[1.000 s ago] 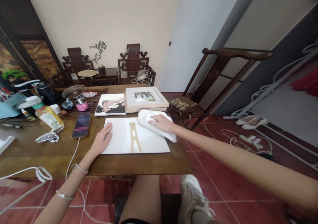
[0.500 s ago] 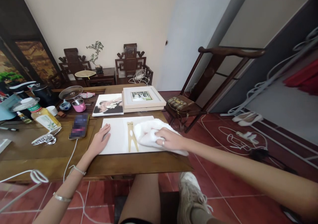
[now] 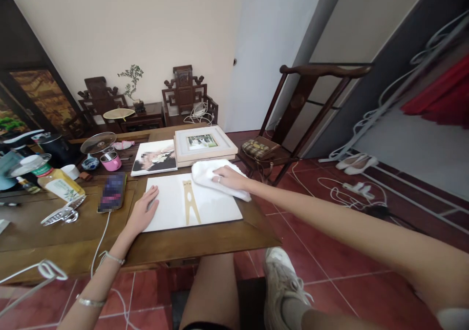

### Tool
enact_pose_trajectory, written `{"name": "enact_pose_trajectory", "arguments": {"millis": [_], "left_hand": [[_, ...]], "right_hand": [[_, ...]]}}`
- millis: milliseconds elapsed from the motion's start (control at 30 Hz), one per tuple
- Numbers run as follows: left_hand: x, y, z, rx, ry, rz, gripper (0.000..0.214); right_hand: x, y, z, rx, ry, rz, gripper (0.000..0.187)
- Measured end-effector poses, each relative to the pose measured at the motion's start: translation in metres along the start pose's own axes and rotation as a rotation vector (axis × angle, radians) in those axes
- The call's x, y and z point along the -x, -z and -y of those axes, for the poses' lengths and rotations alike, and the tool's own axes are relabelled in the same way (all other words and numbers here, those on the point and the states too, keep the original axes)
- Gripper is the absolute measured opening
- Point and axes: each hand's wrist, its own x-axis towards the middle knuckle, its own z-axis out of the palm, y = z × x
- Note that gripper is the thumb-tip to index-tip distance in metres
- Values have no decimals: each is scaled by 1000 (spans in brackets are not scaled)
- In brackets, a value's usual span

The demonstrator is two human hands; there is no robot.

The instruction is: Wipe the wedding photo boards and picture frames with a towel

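Grips fluffy white towel (image 3: 205,171) in right hand (image 3: 230,177), with fingers bent and drawn together over the cloth, tips partly hidden in the pile. Bears on the far right corner of white panel (image 3: 164,203) through the towel, directly beneath the right fingers; spills cloth past the panel's right edge. Rests left hand (image 3: 143,212) on the panel's left edge, with fingers close together and flat, thumb slightly apart, pinching nothing.

Materials: towel thick, soft, folded in rounded lumps. Panel rectangular, thin, smooth, with a faint sheen. At its middle, tan cat-shaped figure (image 3: 188,200), long-legged, with a pale oval opening; cannot tell whether printed or laid on. Beneath the panel, brown wooden table (image 3: 220,237), lightly glossy. Just beyond the panel, stacked pale picture frames (image 3: 208,153), square-cornered, beside a white-edged photo print (image 3: 156,156). To the left, phone (image 3: 112,192) on a white cable (image 3: 100,242), and clear claw clip (image 3: 64,212).

Versus half a second ago: towel shifted away from the near right corner to the far one; near corner now bare. Left hand at the same edge as before.
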Motion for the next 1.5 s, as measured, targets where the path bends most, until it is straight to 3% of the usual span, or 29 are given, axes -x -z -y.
{"name": "enact_pose_trajectory", "arguments": {"millis": [300,400,500,767,1033,1200,1500], "left_hand": [[0,-1,-1,-19,7,-1,53],[0,-2,0,-23,-2,-11,52],[0,-2,1,-31,-11,-14,49],[0,-1,-1,-16,-19,-13,47],[0,0,-2,-11,-15,-12,48],[1,-1,-1,-11,-10,-11,49],[1,-4,0,10,-15,-28,47]], "right_hand": [[93,-24,46,-111,151,130,18],[103,-25,47,-129,143,180,18],[85,-18,36,-121,92,169,24],[-2,12,-16,-139,-51,59,22],[-10,8,-32,-200,-164,-43,23],[14,-6,-16,-218,-107,-26,23],[102,-28,48,-174,209,208,19]]}}
